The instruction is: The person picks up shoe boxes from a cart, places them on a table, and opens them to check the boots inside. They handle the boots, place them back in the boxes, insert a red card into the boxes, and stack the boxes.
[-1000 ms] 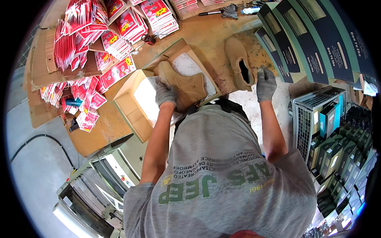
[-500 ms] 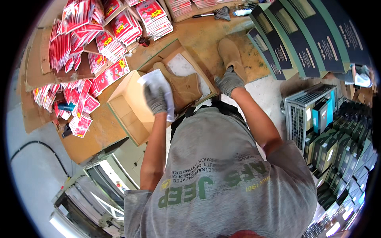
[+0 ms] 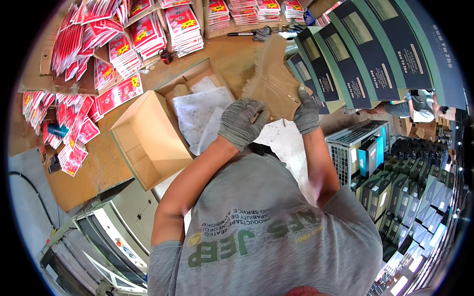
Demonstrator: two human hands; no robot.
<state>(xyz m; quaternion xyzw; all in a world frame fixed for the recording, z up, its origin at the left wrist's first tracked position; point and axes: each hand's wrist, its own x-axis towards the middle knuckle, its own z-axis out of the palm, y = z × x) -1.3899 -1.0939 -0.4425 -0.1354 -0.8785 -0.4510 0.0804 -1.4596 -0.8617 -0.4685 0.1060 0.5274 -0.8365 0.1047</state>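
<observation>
A tan ankle boot [image 3: 274,81] is held up off the table in front of me, tilted, with its zip side showing. My right hand [image 3: 307,112], in a grey glove, is closed on its upper edge at the right. My left hand [image 3: 242,123], gloved too, has its curled fingers against the boot's left side. To the left stands an open shoe box [image 3: 197,69] with its lid [image 3: 150,140] folded back. Sheets of white tissue paper [image 3: 203,109] lie inside it, covering most of another tan boot [image 3: 181,90].
Red-and-white printed packets [image 3: 143,37] fill cartons at the far left. Dark green shoe boxes [image 3: 365,54] stand in a row at the right, close to the boot. Beyond my right arm is a wire cage [image 3: 345,150]. A black marker [image 3: 239,34] lies at the back.
My left hand has let go of the white paper, which now covers the boot in the box. The other boot has been lifted from the table, with both hands now on it.
</observation>
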